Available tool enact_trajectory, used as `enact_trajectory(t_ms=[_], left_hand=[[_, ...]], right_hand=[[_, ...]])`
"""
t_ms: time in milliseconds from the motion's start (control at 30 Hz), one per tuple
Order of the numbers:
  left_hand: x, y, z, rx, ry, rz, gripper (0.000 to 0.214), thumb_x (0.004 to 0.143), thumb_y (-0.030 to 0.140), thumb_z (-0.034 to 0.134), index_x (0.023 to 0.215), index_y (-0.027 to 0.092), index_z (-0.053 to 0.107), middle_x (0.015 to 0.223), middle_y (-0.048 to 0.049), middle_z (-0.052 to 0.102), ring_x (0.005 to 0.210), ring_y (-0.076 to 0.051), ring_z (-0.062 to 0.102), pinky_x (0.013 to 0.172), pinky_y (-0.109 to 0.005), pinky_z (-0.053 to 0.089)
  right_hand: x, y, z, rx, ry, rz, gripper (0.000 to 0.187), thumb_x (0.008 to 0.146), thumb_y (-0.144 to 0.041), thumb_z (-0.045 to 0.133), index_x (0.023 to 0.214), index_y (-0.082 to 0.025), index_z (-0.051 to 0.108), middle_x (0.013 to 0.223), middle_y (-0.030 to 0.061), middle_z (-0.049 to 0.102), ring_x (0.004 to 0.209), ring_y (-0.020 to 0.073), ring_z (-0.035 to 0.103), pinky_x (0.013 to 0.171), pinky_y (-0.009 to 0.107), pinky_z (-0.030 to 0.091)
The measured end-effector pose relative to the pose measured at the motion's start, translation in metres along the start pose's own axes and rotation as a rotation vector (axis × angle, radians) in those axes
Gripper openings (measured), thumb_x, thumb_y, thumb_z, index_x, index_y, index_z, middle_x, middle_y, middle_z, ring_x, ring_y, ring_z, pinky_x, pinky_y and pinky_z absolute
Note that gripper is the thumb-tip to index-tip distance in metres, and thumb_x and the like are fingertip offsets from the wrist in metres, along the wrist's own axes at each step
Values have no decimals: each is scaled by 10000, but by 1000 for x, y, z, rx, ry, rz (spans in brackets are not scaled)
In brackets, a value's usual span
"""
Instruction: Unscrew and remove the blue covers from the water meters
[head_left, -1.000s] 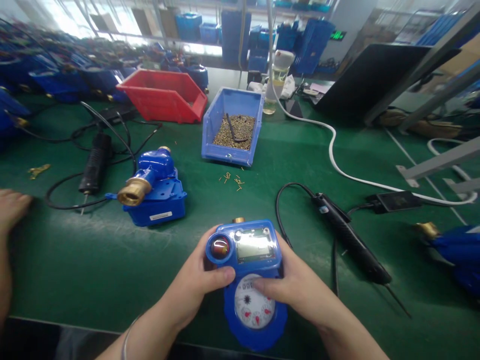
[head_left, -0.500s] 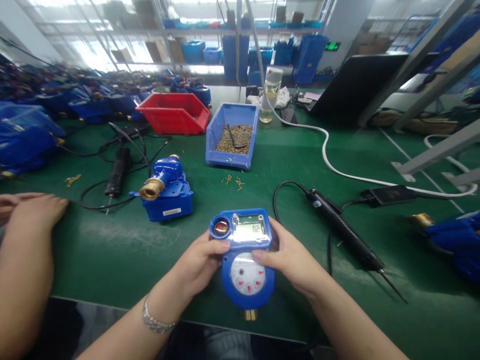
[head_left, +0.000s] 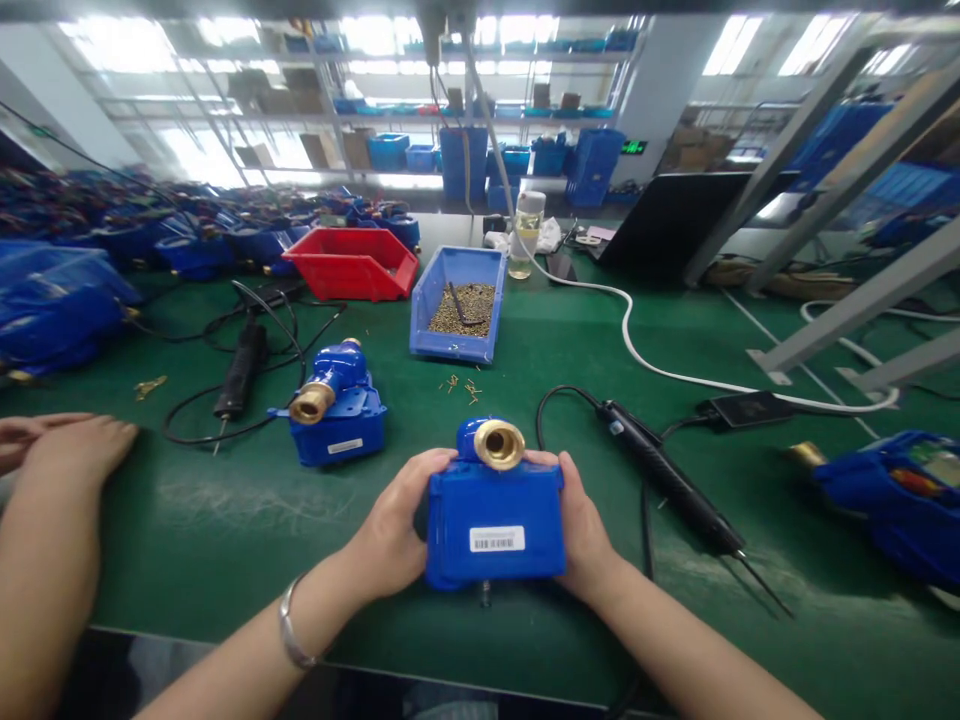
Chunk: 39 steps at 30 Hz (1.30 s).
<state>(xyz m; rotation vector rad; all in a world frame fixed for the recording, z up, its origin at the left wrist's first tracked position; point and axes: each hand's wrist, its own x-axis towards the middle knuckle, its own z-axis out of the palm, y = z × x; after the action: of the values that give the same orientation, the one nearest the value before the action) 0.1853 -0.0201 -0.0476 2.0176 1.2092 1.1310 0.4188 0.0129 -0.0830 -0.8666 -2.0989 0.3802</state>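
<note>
Between my two hands is a blue water meter (head_left: 450,510), its brass pipe end (head_left: 500,445) on top and a white barcode label on the side facing me. My left hand (head_left: 397,520) grips its left side, thumb along the top edge. On the opposite side my right hand (head_left: 589,530) is closed round the right edge. The display and dial are hidden from view. A second blue water meter (head_left: 337,430) rests on the table to the left, brass end toward me. Loose brass screws (head_left: 471,390) lie just beyond the held meter.
A blue bin (head_left: 454,348) holds many small screws and a hex key. Beside it stands a red bin (head_left: 349,275). An electric screwdriver (head_left: 667,475) lies at right, near an opened meter (head_left: 892,490); another screwdriver (head_left: 244,370) lies left. Another person's arm (head_left: 56,520) rests at far left.
The held meter has been turned over: its display and dial faced up before, and now the labelled side and brass end show. Both hands still hold it. The camera view has tilted up slightly.
</note>
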Motion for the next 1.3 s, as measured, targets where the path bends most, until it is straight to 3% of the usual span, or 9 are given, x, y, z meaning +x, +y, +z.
enact_trajectory(t_ms=[100,200,333,433,600,733,867,1067,1300], left_hand=[[-12,-18,9,-13,54,-46,637,741,131,633,1304,268,369,1261,-110,553,1132,-246,561,965,-398,453],[-16,-19,10,-183,58,-384,694,699,169,674,1322,242,377,1286,-104,553,1149,-257,556,997,-399,425],[-11,-2,4,-786,49,-994,581,735,406,666,1225,150,487,1145,-135,636,994,-278,630,857,-403,493],[-9,10,3,-1253,-123,-1188,597,742,620,580,1045,106,607,959,-142,698,894,-281,659,795,-396,502],[-11,17,11,-1390,-77,-1238,426,658,426,711,916,90,674,815,-98,725,790,-232,669,814,-328,483],[-8,18,12,-1397,5,-1293,430,578,443,742,837,103,695,738,-84,721,735,-226,662,758,-310,491],[-5,22,13,-1384,-14,-1252,449,575,454,744,849,102,693,737,-83,714,755,-226,652,778,-318,484],[-10,28,21,-1205,-81,-1027,492,614,394,763,988,105,626,893,-107,697,813,-237,634,772,-325,464],[-18,29,25,-1140,-78,-956,581,619,406,768,1071,108,558,971,-121,667,880,-254,619,789,-334,458]], right_hand=[[0,1,0,-45,50,-121,787,869,-173,459,1480,-252,-30,1281,160,505,1152,282,552,915,454,531],[1,-2,-3,-91,56,-167,718,861,-147,473,1476,-184,105,1246,180,527,1135,279,564,899,432,548],[-3,-2,-5,-123,50,-251,659,858,-108,459,1453,-164,180,1196,173,564,1130,264,571,905,435,544],[-8,-2,-4,-127,36,-320,670,855,-94,469,1454,-161,176,1143,165,597,1160,270,550,929,466,523],[-7,-11,-14,-161,-25,-336,606,857,-47,451,1423,-136,253,1103,169,618,1166,262,547,932,465,520],[16,-30,-50,-181,-223,-221,408,850,-12,401,1233,-127,481,1115,152,624,1063,210,603,876,347,554],[50,-49,-77,-132,-240,-150,370,848,2,423,1151,-177,539,1128,103,620,1041,138,601,883,235,521],[69,-66,-58,-249,-529,-472,254,946,-174,373,1001,-182,621,1058,89,657,1014,248,601,879,442,509],[45,-72,-41,-360,-392,-513,282,912,-123,376,768,-154,618,830,70,679,889,230,637,912,468,477]])
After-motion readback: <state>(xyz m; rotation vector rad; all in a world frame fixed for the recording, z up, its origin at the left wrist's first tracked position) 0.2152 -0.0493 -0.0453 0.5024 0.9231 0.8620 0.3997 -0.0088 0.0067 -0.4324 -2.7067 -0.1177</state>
